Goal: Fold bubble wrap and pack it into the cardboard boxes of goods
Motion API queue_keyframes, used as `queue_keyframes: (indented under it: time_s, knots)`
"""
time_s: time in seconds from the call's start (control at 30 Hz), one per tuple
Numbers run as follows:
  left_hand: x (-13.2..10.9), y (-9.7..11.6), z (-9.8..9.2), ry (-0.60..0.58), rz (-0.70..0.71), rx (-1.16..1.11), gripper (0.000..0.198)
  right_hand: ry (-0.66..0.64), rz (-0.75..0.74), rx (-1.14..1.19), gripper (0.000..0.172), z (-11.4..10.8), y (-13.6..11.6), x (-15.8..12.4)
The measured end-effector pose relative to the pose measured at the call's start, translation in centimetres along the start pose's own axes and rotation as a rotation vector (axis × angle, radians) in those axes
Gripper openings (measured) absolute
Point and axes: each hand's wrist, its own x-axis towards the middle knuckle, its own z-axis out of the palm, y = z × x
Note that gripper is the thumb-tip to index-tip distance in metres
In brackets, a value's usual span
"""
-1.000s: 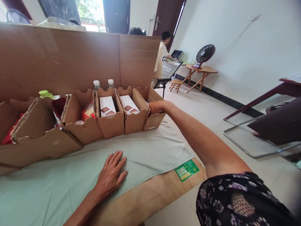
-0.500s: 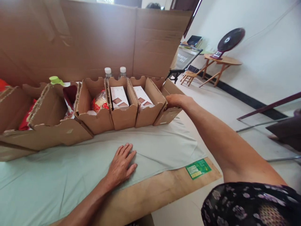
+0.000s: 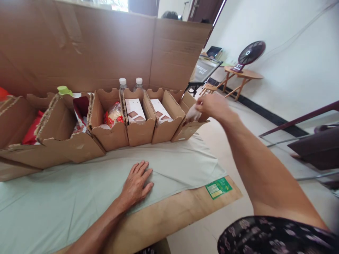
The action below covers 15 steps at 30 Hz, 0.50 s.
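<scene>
My right hand is over the rightmost cardboard bin, its fingers pinched on a whitish, translucent plastic packet. The packet is partly out of the bin; its lower part and contents are hidden or blurred. My left hand lies flat, fingers stretched, on the pale green cloth in front of the bins. Left of the rightmost bin, two bins hold white boxes with brown shapes, one white box and another white box. Farther left, a bin holds a clear and red food packet.
A tall cardboard panel stands behind the bins. Two white-capped bottles, one bottle and another bottle, stand between. A red packet sits at left. A wooden board edges the table. A fan stands beyond.
My right hand has risen from inside the rightmost bin, drawing the whitish packet up into view. My left hand stays flat on the cloth. The camera view has shifted slightly.
</scene>
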Motion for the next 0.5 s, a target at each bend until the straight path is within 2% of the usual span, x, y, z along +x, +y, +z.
queue_keyframes:
  time_s: [0.07, 0.13, 0.2, 0.27, 0.3, 0.33, 0.4, 0.43, 0.5]
  knots:
    - [0.0, 0.0, -0.2, 0.030, -0.014, -0.071, 0.051, 0.204, 0.025, 0.137, 0.031, -3.0, 0.9, -3.2]
    - [-0.1, 0.5, -1.2, 0.146, -0.081, -0.156, 0.063, 0.343, -0.041, 0.352, 0.026, -4.6, 0.7, -7.4]
    - [-0.3, 1.6, -3.1, 0.337, -0.143, -0.216, 0.082, 0.302, -0.179, 0.496, 0.021, -4.2, -1.1, -11.7]
    - [-0.6, 2.9, -5.3, 0.473, -0.123, -0.232, 0.100, 0.110, -0.378, 0.530, 0.020, -2.4, -4.0, -15.3]
    - [-0.8, 3.4, -6.3, 0.479, -0.076, -0.236, 0.102, -0.008, -0.496, 0.530, 0.020, -1.4, -5.5, -16.6]
    - [-1.0, 3.7, -7.2, 0.445, -0.027, -0.246, 0.094, -0.119, -0.615, 0.529, 0.018, -0.6, -6.9, -17.5]
    - [-1.5, 3.6, -8.1, 0.303, -0.013, -0.305, 0.061, -0.252, -0.773, 0.551, 0.017, 0.3, -8.6, -17.5]
    - [-1.7, 3.2, -8.2, 0.222, -0.056, -0.354, 0.046, -0.252, -0.783, 0.572, 0.021, 0.3, -8.9, -16.6]
    - [-2.1, 1.9, -7.9, 0.116, -0.207, -0.440, 0.035, -0.124, -0.661, 0.565, 0.028, -0.5, -8.7, -12.9]
